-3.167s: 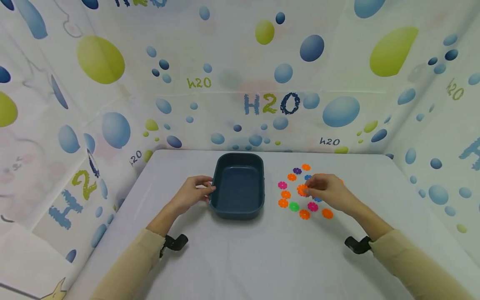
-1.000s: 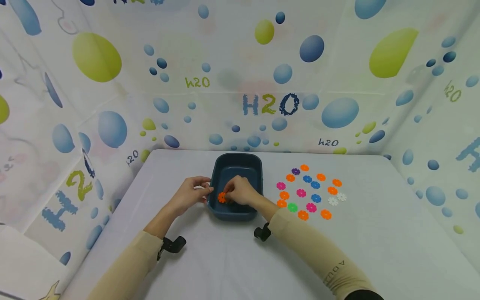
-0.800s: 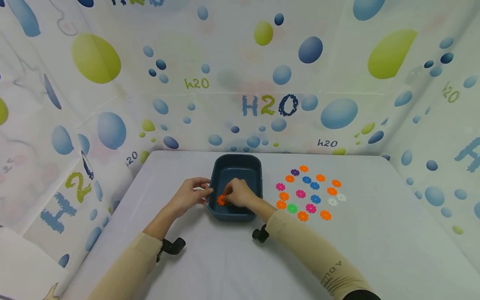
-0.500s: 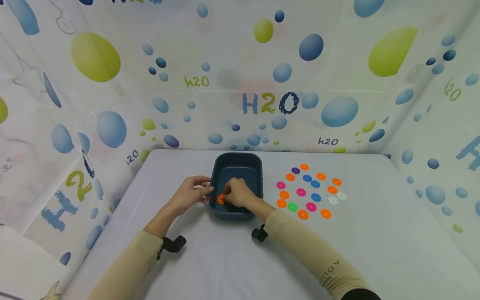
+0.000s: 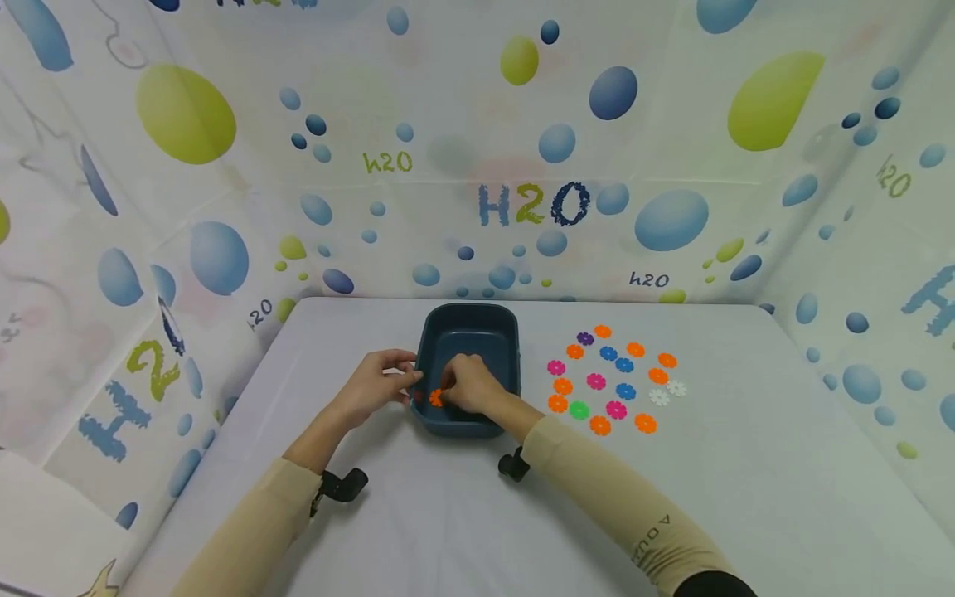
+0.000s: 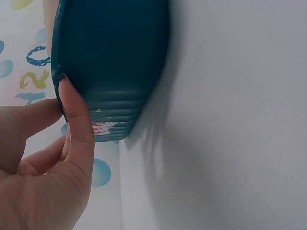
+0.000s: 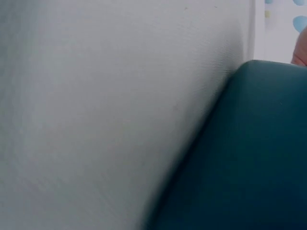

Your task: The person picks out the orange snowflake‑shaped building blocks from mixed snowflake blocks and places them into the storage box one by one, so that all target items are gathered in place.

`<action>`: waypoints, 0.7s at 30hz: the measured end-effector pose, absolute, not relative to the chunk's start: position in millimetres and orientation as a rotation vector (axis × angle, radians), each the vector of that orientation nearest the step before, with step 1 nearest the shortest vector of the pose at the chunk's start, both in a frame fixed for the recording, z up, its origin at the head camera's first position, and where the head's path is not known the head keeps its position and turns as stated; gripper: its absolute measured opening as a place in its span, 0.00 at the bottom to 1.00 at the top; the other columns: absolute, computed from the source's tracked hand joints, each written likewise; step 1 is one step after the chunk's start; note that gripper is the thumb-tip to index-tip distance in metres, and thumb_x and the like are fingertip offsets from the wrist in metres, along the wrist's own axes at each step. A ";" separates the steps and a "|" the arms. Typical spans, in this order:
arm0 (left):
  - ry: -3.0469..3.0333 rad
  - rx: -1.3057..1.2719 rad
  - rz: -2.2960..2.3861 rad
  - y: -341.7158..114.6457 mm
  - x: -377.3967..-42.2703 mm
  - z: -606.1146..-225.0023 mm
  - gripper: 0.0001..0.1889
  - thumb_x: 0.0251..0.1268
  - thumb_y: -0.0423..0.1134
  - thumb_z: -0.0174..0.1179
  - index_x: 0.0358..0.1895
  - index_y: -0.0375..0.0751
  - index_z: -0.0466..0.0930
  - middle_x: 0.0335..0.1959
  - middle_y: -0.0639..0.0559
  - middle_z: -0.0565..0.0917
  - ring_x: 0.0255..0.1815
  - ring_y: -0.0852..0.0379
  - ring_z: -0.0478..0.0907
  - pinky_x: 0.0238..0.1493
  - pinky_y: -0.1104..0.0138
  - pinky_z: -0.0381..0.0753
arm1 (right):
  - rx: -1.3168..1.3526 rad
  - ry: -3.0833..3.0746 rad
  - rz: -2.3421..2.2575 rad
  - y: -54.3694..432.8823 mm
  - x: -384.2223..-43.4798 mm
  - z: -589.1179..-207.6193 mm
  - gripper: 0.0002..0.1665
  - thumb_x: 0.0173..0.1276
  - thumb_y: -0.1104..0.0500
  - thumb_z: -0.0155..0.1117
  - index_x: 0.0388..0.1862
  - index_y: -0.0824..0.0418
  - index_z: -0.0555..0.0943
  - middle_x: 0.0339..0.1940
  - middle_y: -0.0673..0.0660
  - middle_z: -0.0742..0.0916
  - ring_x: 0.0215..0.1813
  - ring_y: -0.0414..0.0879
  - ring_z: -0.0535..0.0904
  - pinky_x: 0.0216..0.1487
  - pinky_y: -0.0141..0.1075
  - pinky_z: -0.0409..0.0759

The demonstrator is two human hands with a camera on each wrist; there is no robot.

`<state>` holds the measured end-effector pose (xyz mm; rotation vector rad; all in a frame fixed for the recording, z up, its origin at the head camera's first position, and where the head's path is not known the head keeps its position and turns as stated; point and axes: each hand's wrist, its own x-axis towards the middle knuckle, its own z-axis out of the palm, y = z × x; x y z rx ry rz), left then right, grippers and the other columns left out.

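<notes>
A dark blue rectangular tray (image 5: 477, 332) stands on the white table. My left hand (image 5: 376, 385) grips its left rim; in the left wrist view that hand (image 6: 57, 158) pinches the rim between thumb and finger. Inside the tray, my right hand (image 5: 472, 385) pinches an orange flower-shaped piece (image 5: 436, 398) near the left wall. The right fingertips are partly hidden behind the hand. In the right wrist view the tray's outer side (image 7: 249, 158) fills the lower right, and a bit of a hand (image 7: 301, 50) shows at the edge.
Right of the tray, several flower-shaped pieces lie flat and spread out: orange (image 5: 600, 425), blue (image 5: 625, 390), pink (image 5: 616, 410), green (image 5: 579, 410), purple (image 5: 585, 338) and white (image 5: 660, 397). A patterned curtain (image 5: 448, 108) hangs behind the table (image 5: 462, 514).
My right hand has carried the orange flower-shaped piece from the spread on the right into the tray. Over the last second it has barely moved. My left hand has stayed on the rim.
</notes>
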<state>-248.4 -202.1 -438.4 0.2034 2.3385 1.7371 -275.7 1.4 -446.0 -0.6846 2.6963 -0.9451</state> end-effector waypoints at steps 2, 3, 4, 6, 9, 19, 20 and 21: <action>2.337 0.201 1.739 -202.8 -248.2 -438.6 0.25 0.74 0.30 0.60 0.69 0.23 0.69 0.46 0.39 0.73 0.42 0.45 0.82 0.35 0.62 0.89 | -0.705 2.692 -0.957 3.2 -274.7 -442.9 0.04 0.66 0.64 0.73 0.39 0.65 0.89 0.35 0.55 0.89 0.39 0.45 0.83 0.41 0.34 0.85; 2.336 0.204 1.739 -203.1 -248.3 -438.8 0.25 0.74 0.30 0.60 0.69 0.23 0.69 0.46 0.39 0.73 0.42 0.46 0.82 0.35 0.62 0.89 | -0.719 2.693 -0.963 4.4 -274.1 -441.2 0.06 0.66 0.64 0.73 0.40 0.65 0.88 0.36 0.55 0.89 0.40 0.45 0.84 0.42 0.35 0.85; 2.337 0.207 1.736 -203.5 -248.4 -439.3 0.25 0.74 0.31 0.60 0.69 0.23 0.68 0.46 0.39 0.73 0.42 0.46 0.82 0.35 0.63 0.89 | -0.734 2.692 -0.970 5.9 -273.4 -439.3 0.07 0.67 0.64 0.73 0.42 0.66 0.88 0.38 0.56 0.89 0.41 0.46 0.84 0.43 0.35 0.85; 2.342 0.213 1.730 -204.1 -248.7 -440.2 0.25 0.74 0.31 0.60 0.69 0.23 0.68 0.46 0.39 0.74 0.42 0.47 0.82 0.36 0.63 0.89 | -0.769 2.693 -0.988 9.7 -271.9 -435.3 0.11 0.67 0.63 0.73 0.45 0.67 0.87 0.40 0.57 0.89 0.43 0.47 0.84 0.46 0.37 0.85; 2.351 0.218 1.726 -204.4 -249.2 -441.4 0.25 0.74 0.32 0.60 0.69 0.23 0.68 0.46 0.39 0.74 0.43 0.47 0.83 0.36 0.64 0.89 | -0.809 2.685 -1.013 17.0 -270.1 -430.2 0.15 0.67 0.61 0.73 0.50 0.68 0.86 0.44 0.58 0.89 0.46 0.48 0.84 0.50 0.39 0.85; 2.353 0.188 1.732 -202.4 -249.2 -440.6 0.25 0.73 0.31 0.61 0.68 0.23 0.69 0.45 0.40 0.73 0.42 0.43 0.82 0.35 0.64 0.89 | -0.837 2.661 -1.116 59.1 -265.2 -412.7 0.20 0.67 0.62 0.74 0.54 0.69 0.83 0.53 0.62 0.86 0.50 0.53 0.85 0.53 0.41 0.86; 2.353 0.188 1.733 -202.3 -249.5 -440.7 0.25 0.73 0.31 0.61 0.68 0.23 0.69 0.45 0.40 0.73 0.42 0.43 0.82 0.35 0.64 0.89 | -0.847 2.661 -1.117 64.4 -264.8 -410.8 0.20 0.66 0.62 0.74 0.55 0.69 0.83 0.53 0.62 0.86 0.50 0.53 0.85 0.52 0.40 0.86; 2.355 0.188 1.734 -202.3 -249.7 -440.7 0.25 0.73 0.31 0.61 0.68 0.23 0.70 0.45 0.40 0.73 0.42 0.44 0.82 0.35 0.64 0.89 | -0.857 2.661 -1.119 70.0 -264.1 -408.7 0.20 0.66 0.62 0.74 0.55 0.69 0.83 0.53 0.63 0.86 0.51 0.54 0.85 0.52 0.40 0.86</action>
